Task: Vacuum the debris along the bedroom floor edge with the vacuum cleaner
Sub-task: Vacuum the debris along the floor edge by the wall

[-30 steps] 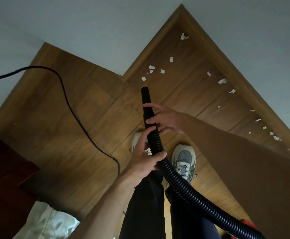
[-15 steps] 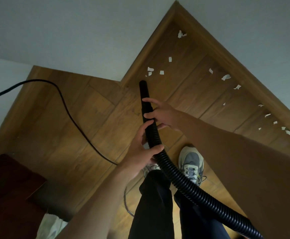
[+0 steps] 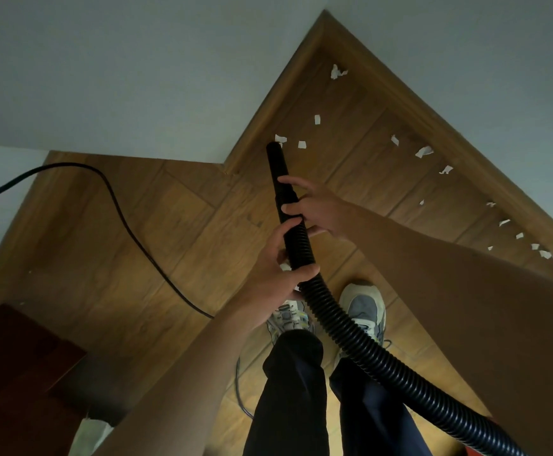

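The vacuum cleaner hose runs up from the lower right edge past your legs, ending in a smooth black nozzle tube whose mouth hangs over the wooden floor, just beside the nearest paper scraps by the wall corner. Your left hand is wrapped around the ribbed part just behind the joint, and your right hand curls its fingers over the rigid cuff ahead of it; its thumb is hidden behind the tube. This grip looks sound: the ribbed length is likely soft and springy and will tug sideways, so steer from the stiff tube and let the rear hand take the hose's drag. The whole thing probably weighs little at this end. The scraps look feather-light and should lift easily, though they may skitter if the mouth sweeps fast. More scraps trail along the skirting board to the right, where your right forearm covers the far end of the line. A white fleck shows between your left hand and the hose, too hidden to identify. The cleaner's body is cut off, and you cannot tell whether the mouth touches the floor. Mind the power cord looping near your shoes.
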`<state>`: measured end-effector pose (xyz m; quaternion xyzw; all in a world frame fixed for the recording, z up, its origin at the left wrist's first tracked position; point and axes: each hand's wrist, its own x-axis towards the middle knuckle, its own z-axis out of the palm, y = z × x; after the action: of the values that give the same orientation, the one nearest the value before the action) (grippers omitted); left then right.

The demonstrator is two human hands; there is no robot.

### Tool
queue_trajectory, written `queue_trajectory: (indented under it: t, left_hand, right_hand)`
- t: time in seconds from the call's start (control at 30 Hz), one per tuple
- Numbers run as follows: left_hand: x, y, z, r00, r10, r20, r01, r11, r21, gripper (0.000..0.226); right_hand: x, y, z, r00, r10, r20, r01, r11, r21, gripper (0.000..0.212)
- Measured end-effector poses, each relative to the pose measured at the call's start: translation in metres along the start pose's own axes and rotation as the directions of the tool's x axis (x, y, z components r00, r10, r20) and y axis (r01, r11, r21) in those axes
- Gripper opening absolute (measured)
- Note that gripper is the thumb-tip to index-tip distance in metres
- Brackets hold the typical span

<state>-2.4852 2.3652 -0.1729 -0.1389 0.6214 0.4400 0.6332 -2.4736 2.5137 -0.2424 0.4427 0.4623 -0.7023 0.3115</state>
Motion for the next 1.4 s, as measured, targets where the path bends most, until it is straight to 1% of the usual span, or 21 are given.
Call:
queue_trajectory:
  t: [0.27,0.53,0.77,1.07,1.2,1.4]
  left_hand:
    - [-0.001,0.001,0.007,0.999,0.000,0.041,-0.001,1.000,0.024,0.076]
    - [-0.001,0.001,0.016,0.993,-0.048,0.105,0.045,0.999,0.030,0.076]
    - [0.008,0.009,0.019,0.993,-0.043,0.106,0.040,0.999,0.029,0.076]
    - [0.024,0.020,0.026,0.992,-0.049,0.120,0.037,0.995,0.098,0.079]
    - [0.029,0.027,0.032,0.993,-0.026,0.116,0.012,0.992,0.126,0.080]
    - [0.037,0.036,0.038,0.992,-0.002,0.124,-0.014,0.992,0.128,0.079]
  right_hand:
    - [-0.011,0.005,-0.009,0.999,0.012,-0.035,-0.012,1.000,0.013,0.055]
    - [-0.023,0.014,-0.021,0.997,0.026,-0.074,-0.025,0.999,0.022,0.055]
    - [-0.021,0.009,-0.028,0.994,-0.002,-0.107,0.005,1.000,0.024,0.054]
    - [-0.018,0.004,-0.042,0.985,-0.031,-0.170,0.040,0.998,0.053,0.055]
    - [-0.016,-0.001,-0.048,0.978,-0.047,-0.204,0.058,0.997,0.047,0.054]
    - [-0.015,-0.007,-0.058,0.977,-0.061,-0.204,0.069,0.997,0.029,0.055]
